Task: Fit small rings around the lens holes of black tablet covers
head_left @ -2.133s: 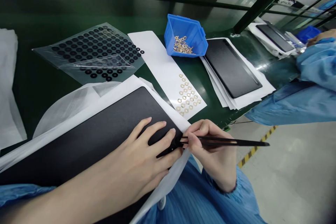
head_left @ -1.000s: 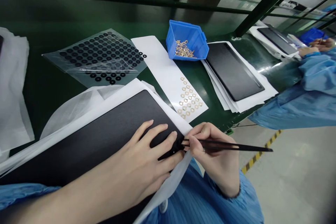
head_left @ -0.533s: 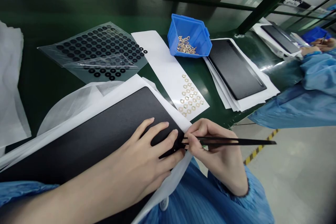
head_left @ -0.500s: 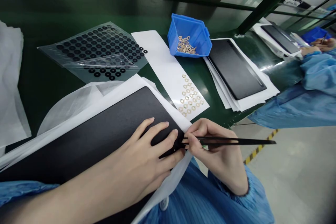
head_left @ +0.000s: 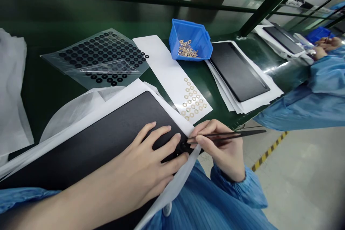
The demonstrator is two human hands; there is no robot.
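Observation:
A flat black panel (head_left: 113,133), like a tablet's back cover, lies on white paper sheets in front of me. Fingers spread, my left hand (head_left: 145,161) rests flat on it near its right corner. Black tweezers (head_left: 242,134) are pinched in my right hand (head_left: 221,143), their tips at a round black spot (head_left: 183,146) on that corner. Whether the tips grip anything is too small to make out. Just beyond lies a white strip (head_left: 167,57) bearing rows of small beige rings (head_left: 192,102). A clear sheet of black rings (head_left: 102,55) is behind the panel.
A blue bin (head_left: 179,28) with loose beige ring pieces stands at the back. To its right, another black panel (head_left: 237,72) lies on paper. At far right are a co-worker's hands (head_left: 327,45) and blue sleeve. A green post (head_left: 269,5) rises behind the bench.
The tweezers' rear end has swung upward and left in view, and my right hand has turned slightly with it. My left hand stays on the panel. The whole view has shifted a little.

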